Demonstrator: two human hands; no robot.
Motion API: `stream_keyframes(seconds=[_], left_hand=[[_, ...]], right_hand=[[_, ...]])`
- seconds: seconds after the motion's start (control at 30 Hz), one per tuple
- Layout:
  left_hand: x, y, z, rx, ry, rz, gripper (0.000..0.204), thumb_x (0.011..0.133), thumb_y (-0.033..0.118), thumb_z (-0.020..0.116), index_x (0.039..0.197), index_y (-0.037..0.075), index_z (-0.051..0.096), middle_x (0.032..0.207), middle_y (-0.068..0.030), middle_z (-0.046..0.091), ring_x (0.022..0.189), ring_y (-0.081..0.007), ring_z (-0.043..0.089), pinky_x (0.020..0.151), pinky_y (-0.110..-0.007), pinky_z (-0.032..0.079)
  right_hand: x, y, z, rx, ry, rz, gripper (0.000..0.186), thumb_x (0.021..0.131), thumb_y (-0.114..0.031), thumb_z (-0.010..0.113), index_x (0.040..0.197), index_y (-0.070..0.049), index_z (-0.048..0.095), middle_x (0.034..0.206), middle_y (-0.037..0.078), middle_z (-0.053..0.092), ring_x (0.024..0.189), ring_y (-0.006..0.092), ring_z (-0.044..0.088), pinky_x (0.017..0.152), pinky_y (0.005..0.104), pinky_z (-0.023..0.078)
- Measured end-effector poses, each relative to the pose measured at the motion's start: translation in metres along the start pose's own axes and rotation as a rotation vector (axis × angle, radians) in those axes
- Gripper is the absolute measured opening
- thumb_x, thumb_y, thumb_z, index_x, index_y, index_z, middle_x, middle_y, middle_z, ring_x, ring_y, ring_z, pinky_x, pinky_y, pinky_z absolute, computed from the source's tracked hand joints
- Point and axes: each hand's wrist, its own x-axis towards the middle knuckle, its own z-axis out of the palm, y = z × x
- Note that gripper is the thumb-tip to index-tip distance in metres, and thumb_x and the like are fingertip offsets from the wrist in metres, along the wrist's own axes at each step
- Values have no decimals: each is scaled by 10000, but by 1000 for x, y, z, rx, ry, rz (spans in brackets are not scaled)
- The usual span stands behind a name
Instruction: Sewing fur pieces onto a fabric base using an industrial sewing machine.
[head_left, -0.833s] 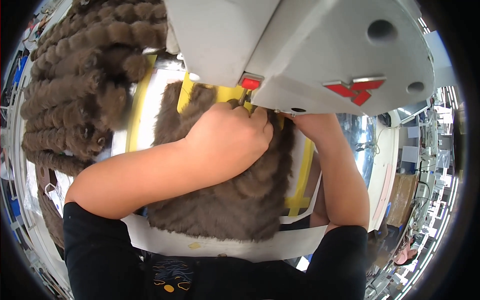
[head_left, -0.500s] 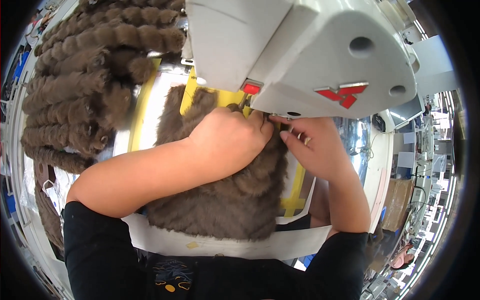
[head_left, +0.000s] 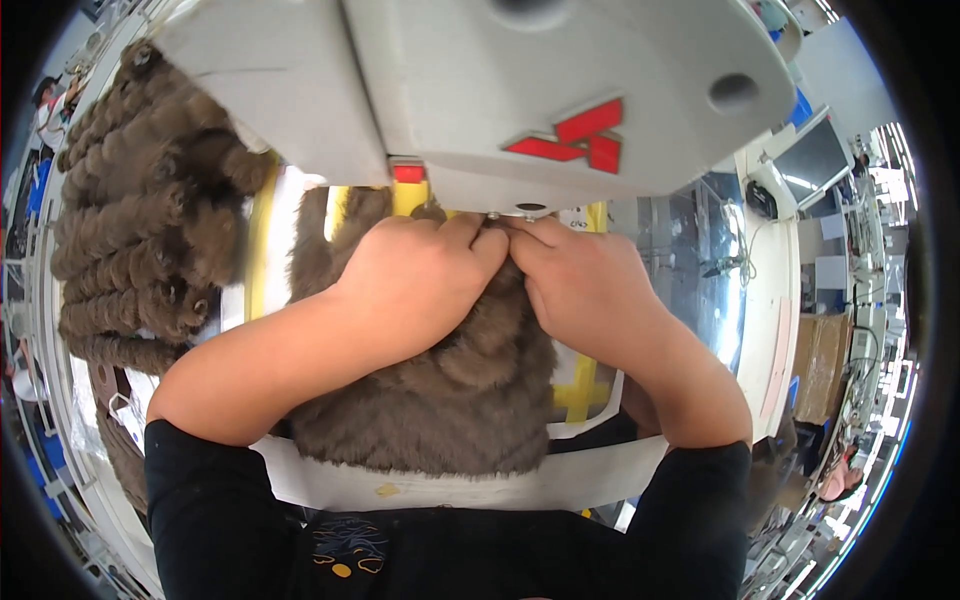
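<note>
Between and under the hands (head_left: 415, 280), brown fur (head_left: 440, 425) spreads toward the shirt (head_left: 460, 555).

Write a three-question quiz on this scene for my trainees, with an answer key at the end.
1. Multiple choice: what is the left hand on?
A) A cardboard box
B) A brown fur piece
C) A monitor

2. True or false: the right hand is far apart from the left hand.

3. Fill in the blank: more brown fur pieces lie heaped on the person's ____ side.

Key:
1. B.
2. False; the two hands are close together, just in front of the white machine.
3. Left.
</note>
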Motion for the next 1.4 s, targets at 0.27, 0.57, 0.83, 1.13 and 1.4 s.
stream_keyframes(seconds=[0.27, 0.57, 0.83, 1.13, 1.4], left_hand=[[1, 0, 6, 40, 33, 2, 99, 787, 98, 635, 867, 63, 589, 806, -73, 627, 644, -233, 671, 548, -362, 524], [1, 0, 5, 57, 73, 20, 90, 773, 98, 636, 836, 62, 583, 800, -74, 624, 623, -231, 658, 535, -352, 516], [2, 5, 3, 78, -74, -43, 221, 781, 63, 615, 995, 38, 669, 1117, -115, 743, 759, -272, 706, 647, -381, 547], [5, 6, 2, 119, -65, -9, 219, 777, 57, 614, 989, 40, 665, 1114, -108, 749, 761, -257, 720, 659, -365, 556], [4, 7, 2, 88, 53, 52, 110, 762, 90, 643, 857, 44, 613, 902, -103, 680, 657, -232, 680, 577, -348, 542]], right_hand=[[0, 1, 4, -64, 15, -84, 145, 874, -89, 575, 981, -28, 651, 995, 61, 640, 714, 228, 674, 535, 348, 541], [0, -2, 5, -56, 33, -55, 143, 866, -97, 588, 977, -34, 654, 957, 52, 637, 709, 223, 678, 535, 349, 544], [0, 1, 1, -62, 35, -68, 87, 851, -99, 607, 898, -49, 660, 891, 52, 606, 734, 225, 663, 535, 356, 540], [0, 33, -3, 160, 35, -49, 236, 843, -70, 585, 1035, -73, 722, 1088, 35, 720, 930, 274, 708, 715, 413, 583], [3, 39, -4, 211, -61, -30, 384, 847, -55, 563, 1171, -139, 750, 1255, 17, 726, 1003, 299, 706, 830, 412, 577]])
